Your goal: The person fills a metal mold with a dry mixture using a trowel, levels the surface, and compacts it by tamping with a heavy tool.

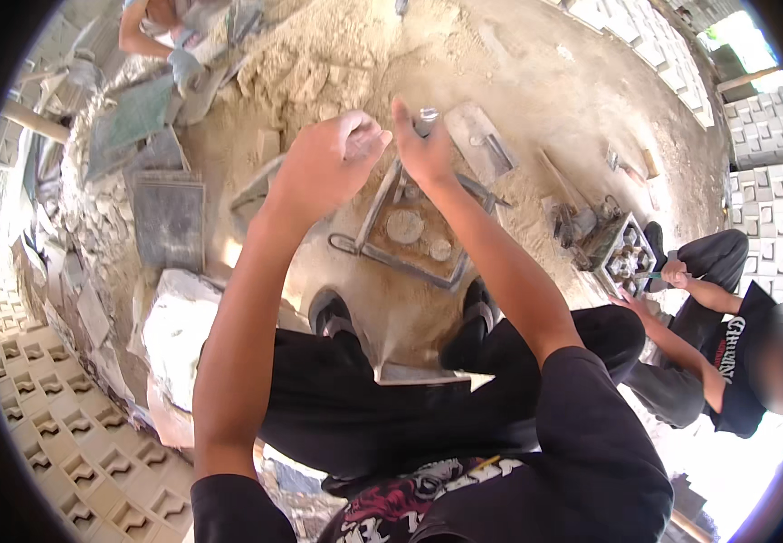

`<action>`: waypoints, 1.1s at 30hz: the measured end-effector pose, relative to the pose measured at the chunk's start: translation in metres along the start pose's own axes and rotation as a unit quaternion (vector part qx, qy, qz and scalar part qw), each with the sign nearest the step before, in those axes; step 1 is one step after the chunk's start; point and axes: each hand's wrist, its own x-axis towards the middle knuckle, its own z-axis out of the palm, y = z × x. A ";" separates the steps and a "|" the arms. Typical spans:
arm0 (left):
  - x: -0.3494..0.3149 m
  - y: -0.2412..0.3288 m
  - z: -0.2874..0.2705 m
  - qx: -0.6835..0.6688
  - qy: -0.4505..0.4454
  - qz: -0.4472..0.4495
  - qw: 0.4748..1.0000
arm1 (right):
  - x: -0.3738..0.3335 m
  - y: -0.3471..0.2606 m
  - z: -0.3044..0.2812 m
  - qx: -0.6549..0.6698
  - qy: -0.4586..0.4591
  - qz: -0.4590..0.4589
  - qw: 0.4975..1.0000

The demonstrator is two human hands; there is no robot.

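Both my hands are raised over a metal mould frame (453,274) on the sandy ground between my feet. My left hand (326,161) is closed, its fingers curled inward and coated with pale dust; whatever it may hold is hidden. Close beside it, my right hand (423,156) is open, one digit stretched upward and apart from the others. Round raised shapes (405,226) show inside the frame, which has a looped handle at its left corner. Just beyond my right hand lies a flat trowel (484,143). A small shiny metal piece (428,115) shows near its fingertips.
A heap of sand (319,63) rises ahead, with dark flat plates (169,223) on the left. Another person (726,353) sits at the right by a mould (625,253). A gloved hand (185,68) works at the far left. Patterned blocks (75,425) are stacked lower left.
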 end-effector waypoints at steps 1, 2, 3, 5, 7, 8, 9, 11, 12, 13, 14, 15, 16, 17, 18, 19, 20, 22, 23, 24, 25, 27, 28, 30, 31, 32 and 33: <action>-0.003 -0.004 0.003 0.006 -0.002 -0.004 1.000 | -0.006 -0.003 0.000 0.020 0.015 0.005 1.000; -0.007 -0.005 0.007 0.014 -0.011 -0.020 1.000 | -0.012 -0.002 0.001 0.039 0.028 0.009 0.999; -0.005 0.002 0.008 0.026 -0.013 -0.023 0.999 | -0.014 0.010 0.002 0.058 0.005 0.018 0.998; -0.004 0.006 0.007 0.046 -0.017 -0.007 0.999 | -0.014 0.048 0.004 0.095 -0.042 0.028 0.994; -0.007 0.009 0.004 0.048 -0.034 -0.041 0.997 | -0.019 0.007 0.003 0.109 -0.048 0.064 0.991; -0.009 0.014 0.008 0.048 -0.051 -0.053 0.996 | -0.023 -0.006 -0.005 0.116 -0.043 0.085 0.989; -0.013 0.021 0.009 0.044 -0.035 -0.033 0.998 | -0.024 -0.004 -0.008 0.117 -0.029 0.076 0.990; -0.015 0.020 0.005 0.041 -0.037 -0.031 0.998 | -0.029 0.020 -0.011 0.123 0.003 0.064 0.990; -0.019 0.020 0.005 0.037 -0.042 -0.027 0.998 | -0.025 0.038 -0.009 0.140 -0.018 0.033 0.990; -0.027 0.016 0.006 0.059 -0.025 -0.026 0.998 | -0.020 0.059 -0.007 0.153 -0.038 0.006 0.987; -0.034 0.010 0.006 0.078 -0.009 -0.028 0.997 | -0.023 0.070 -0.007 0.165 -0.061 -0.018 0.984; -0.029 0.006 0.001 0.100 0.026 -0.022 0.994 | -0.025 0.048 -0.003 0.196 -0.044 0.046 0.979; -0.026 0.009 0.002 0.085 0.021 -0.014 0.996 | -0.028 0.040 -0.008 0.211 -0.018 0.020 0.977; -0.022 0.014 0.000 0.069 0.016 -0.007 0.997 | -0.029 0.035 -0.012 0.226 0.007 -0.005 0.974; -0.018 0.019 -0.002 0.054 0.010 0.001 0.998 | -0.030 0.034 -0.015 0.241 0.033 -0.031 0.969; -0.017 0.022 -0.004 0.026 0.006 0.003 1.000 | -0.032 0.035 -0.018 0.236 0.028 -0.012 0.971; -0.017 0.024 -0.006 -0.002 0.004 0.004 1.000 | -0.034 0.037 -0.019 0.230 0.021 0.006 0.973; -0.017 0.023 -0.009 -0.011 0.010 0.002 1.000 | -0.036 0.040 -0.017 0.215 -0.003 0.042 0.976; -0.013 0.023 -0.009 0.008 0.016 -0.001 1.000 | -0.027 0.050 -0.018 0.146 0.015 -0.014 0.989; -0.009 0.018 -0.006 0.022 0.025 -0.005 0.999 | -0.030 0.046 -0.021 0.171 0.014 -0.027 0.985; -0.007 0.018 -0.004 0.019 0.020 -0.021 0.999 | -0.035 0.034 -0.023 0.198 0.008 -0.042 0.979; 0.003 0.023 0.002 0.007 0.007 -0.046 0.999 | -0.045 0.035 -0.020 0.170 0.042 -0.078 0.982; 0.006 0.023 0.001 0.014 0.002 -0.068 0.998 | -0.050 0.038 -0.018 0.152 0.030 -0.042 0.987; 0.013 0.019 0.002 0.030 -0.016 -0.109 0.994 | -0.056 0.041 -0.014 0.117 0.015 0.032 0.993; 0.013 0.012 0.007 0.045 -0.007 -0.102 0.994 | -0.052 0.035 -0.017 0.108 0.016 0.045 0.993; 0.012 0.004 0.013 0.060 0.001 -0.095 0.994 | -0.054 0.032 -0.013 0.149 0.020 0.025 0.988; 0.012 0.004 0.014 0.072 0.006 -0.086 0.994 | -0.058 0.022 -0.015 0.187 0.027 0.005 0.982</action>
